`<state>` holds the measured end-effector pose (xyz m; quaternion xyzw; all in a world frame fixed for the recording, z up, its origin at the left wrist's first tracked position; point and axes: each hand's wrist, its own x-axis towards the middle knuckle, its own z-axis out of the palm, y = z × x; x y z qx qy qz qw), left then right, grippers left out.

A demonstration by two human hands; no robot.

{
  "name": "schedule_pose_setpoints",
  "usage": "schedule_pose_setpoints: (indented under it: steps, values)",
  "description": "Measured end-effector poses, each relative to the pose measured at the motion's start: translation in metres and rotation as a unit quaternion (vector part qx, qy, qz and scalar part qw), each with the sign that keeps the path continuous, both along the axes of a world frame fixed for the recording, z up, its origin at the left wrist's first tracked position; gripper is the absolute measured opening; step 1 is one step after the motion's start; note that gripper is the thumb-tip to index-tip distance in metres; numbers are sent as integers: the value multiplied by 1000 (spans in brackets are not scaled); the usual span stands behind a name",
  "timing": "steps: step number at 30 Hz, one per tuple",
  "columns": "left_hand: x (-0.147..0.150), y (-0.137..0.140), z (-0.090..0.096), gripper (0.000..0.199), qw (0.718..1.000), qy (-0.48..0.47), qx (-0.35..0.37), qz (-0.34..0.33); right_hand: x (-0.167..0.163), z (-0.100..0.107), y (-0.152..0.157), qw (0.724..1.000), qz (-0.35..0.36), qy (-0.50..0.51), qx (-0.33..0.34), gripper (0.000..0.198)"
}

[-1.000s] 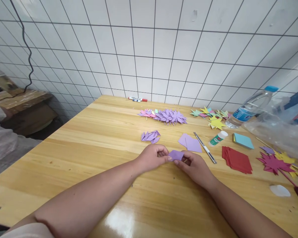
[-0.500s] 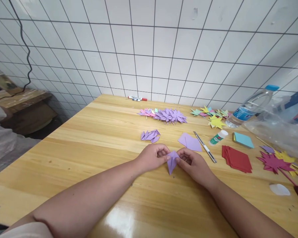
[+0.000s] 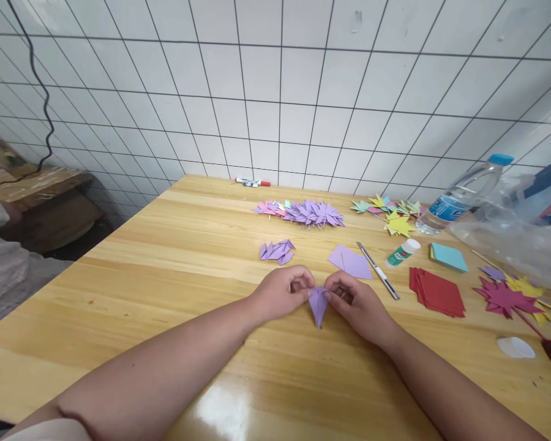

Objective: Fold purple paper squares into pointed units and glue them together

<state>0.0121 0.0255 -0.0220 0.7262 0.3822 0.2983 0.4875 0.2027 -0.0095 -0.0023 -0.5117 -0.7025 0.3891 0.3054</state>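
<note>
A small folded piece of purple paper (image 3: pixel 318 306) is pinched between both hands, its point toward me. My left hand (image 3: pixel 285 293) grips its left edge with thumb and fingers. Its right edge is in the pinch of my right hand (image 3: pixel 359 306). Just beyond my left hand lie several folded purple pieces (image 3: pixel 278 251) in a small pile. Flat purple paper sheets (image 3: pixel 351 262) rest past my right hand, with a craft knife (image 3: pixel 379 271) alongside them.
Purple paper leaves (image 3: pixel 314 213) and markers (image 3: pixel 252 182) lie toward the wall. On the right are a glue stick (image 3: pixel 403 253), red paper squares (image 3: pixel 437 293), blue paper (image 3: pixel 449 257), a water bottle (image 3: pixel 459 197), a dark pink leaf (image 3: pixel 505 298) and a plastic bag (image 3: pixel 509 239).
The upper part of the purple paper has tipped or folded down, so less of it shows above my fingers. Both hands keep their pinch in nearly the same place.
</note>
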Motion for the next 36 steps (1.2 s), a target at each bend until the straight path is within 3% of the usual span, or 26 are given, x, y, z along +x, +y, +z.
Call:
schedule_pose_setpoints:
  steps: [5, 12, 21, 26, 30, 32, 36]
  values:
    - [0, 2, 0, 7, 999, -34, -18, -12, 1, 0, 0, 1000, 6, 29, 0, 7]
    - [1, 0, 10, 8, 994, -81, -63, -24, 1, 2, 1, 992, 11, 107, -66, 15]
    - [-1, 1, 14, 9, 993, -94, -64, -33, -1, 2, 1, 988, 6, 145, -61, 18]
    - [-4, 2, 17, 11, 993, -90, -78, -21, 0, 3, -1, 994, -4, 108, -31, 13]
    - [-4, 2, 13, 29, 998, -6, -53, -30, -2, 4, -3, 998, 27, 40, 30, 15]
    - [-3, 2, 10, 28, 999, 27, -31, -32, -2, 4, -3, 998, 32, 19, 51, 17]
    - [-2, 3, 7, 26, 998, 2, -46, -31, 1, 1, -2, 999, -11, 29, 36, 19]
